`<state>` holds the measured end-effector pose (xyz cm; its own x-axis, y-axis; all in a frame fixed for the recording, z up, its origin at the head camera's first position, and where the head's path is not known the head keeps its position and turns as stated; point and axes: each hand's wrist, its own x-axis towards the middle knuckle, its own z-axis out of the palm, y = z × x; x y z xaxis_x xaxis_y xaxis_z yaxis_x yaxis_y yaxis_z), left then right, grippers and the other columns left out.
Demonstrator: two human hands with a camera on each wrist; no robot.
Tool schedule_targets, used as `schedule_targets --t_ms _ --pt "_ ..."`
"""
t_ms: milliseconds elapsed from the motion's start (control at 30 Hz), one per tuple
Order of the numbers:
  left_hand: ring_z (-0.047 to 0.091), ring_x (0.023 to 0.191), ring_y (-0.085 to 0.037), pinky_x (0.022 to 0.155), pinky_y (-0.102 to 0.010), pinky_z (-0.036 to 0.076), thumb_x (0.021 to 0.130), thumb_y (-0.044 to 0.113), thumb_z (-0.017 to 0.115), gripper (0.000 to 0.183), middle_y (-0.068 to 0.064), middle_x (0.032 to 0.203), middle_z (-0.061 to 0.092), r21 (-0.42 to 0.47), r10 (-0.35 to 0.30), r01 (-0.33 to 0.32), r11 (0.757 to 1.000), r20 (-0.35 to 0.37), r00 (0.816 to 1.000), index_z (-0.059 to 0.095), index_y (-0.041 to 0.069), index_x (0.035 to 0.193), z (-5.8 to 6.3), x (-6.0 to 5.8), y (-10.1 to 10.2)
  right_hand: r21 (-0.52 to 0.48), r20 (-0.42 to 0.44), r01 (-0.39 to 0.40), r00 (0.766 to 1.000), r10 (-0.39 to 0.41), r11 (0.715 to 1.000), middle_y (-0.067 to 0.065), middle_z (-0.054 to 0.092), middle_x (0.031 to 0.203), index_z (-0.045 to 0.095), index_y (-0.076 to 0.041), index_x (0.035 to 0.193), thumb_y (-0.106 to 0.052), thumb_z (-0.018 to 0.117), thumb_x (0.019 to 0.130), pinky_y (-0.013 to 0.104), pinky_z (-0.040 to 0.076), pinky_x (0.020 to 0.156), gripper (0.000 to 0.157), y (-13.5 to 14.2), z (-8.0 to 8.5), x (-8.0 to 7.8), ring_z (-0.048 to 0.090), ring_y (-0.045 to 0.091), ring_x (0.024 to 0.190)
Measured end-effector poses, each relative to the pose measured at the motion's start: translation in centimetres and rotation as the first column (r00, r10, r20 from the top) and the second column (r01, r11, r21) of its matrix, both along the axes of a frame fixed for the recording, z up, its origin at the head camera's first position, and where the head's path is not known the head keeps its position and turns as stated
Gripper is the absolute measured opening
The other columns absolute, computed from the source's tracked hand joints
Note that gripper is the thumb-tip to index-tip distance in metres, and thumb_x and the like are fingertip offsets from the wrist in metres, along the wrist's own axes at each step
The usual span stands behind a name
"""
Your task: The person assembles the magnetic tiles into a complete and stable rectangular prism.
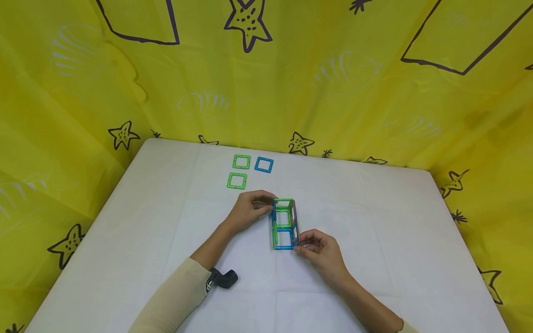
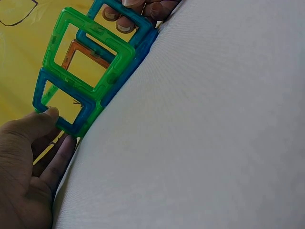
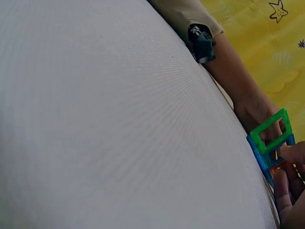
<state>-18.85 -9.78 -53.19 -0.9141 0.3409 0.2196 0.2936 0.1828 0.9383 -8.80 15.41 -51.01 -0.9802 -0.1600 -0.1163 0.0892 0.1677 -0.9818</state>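
A small box-like build of magnetic tiles (image 1: 284,227), made of green, blue and orange square frames, stands on the white table in the head view. My left hand (image 1: 247,210) pinches its far left side. In the left wrist view that thumb presses a blue tile (image 2: 86,117), beside a larger-looking green tile (image 2: 100,32) with an orange tile (image 2: 88,52) behind. At the near right corner, my right hand (image 1: 325,254) pinches the build between thumb and fingers. The right wrist view shows a green tile (image 3: 276,144) rising above blue ones, partly hidden by fingers.
Farther back on the table (image 1: 358,212) lie two flat green tiles, one at the back (image 1: 241,168) and one nearer (image 1: 236,187), with a blue tile (image 1: 263,171) to their right. A black wrist camera (image 1: 225,279) sticks out from the left sleeve. A yellow curtain (image 1: 275,83) hangs behind.
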Motion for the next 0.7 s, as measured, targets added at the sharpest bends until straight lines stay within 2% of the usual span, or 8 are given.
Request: schedule_targets --t_ms 500,700 --pt "0.072 0.108 -0.022 0.093 -0.029 0.056 0.096 -0.003 0.073 0.025 -0.009 0.117 0.075 -0.012 0.013 -0.013 1.0 0.016 1.0 0.075 0.003 0.12 0.14 0.09 0.0 -0.013 -0.003 -0.007 1.0 0.007 1.0 0.018 0.068 0.098 0.068 0.008 0.103 0.012 0.08 0.083 0.021 0.055 0.072 0.024 0.1 -0.27 0.0 0.066 0.019 0.083" --pt "0.072 0.108 -0.023 0.093 -0.029 0.056 0.096 -0.003 0.073 0.026 -0.009 0.117 0.075 -0.009 0.012 -0.012 1.0 0.019 1.0 0.075 0.004 0.12 0.13 0.07 0.02 0.003 -0.039 -0.01 0.999 0.01 1.0 0.018 0.071 0.099 0.068 0.008 0.105 0.019 0.071 0.083 0.021 0.056 0.075 0.024 0.09 -0.14 0.1 0.067 0.019 0.09"
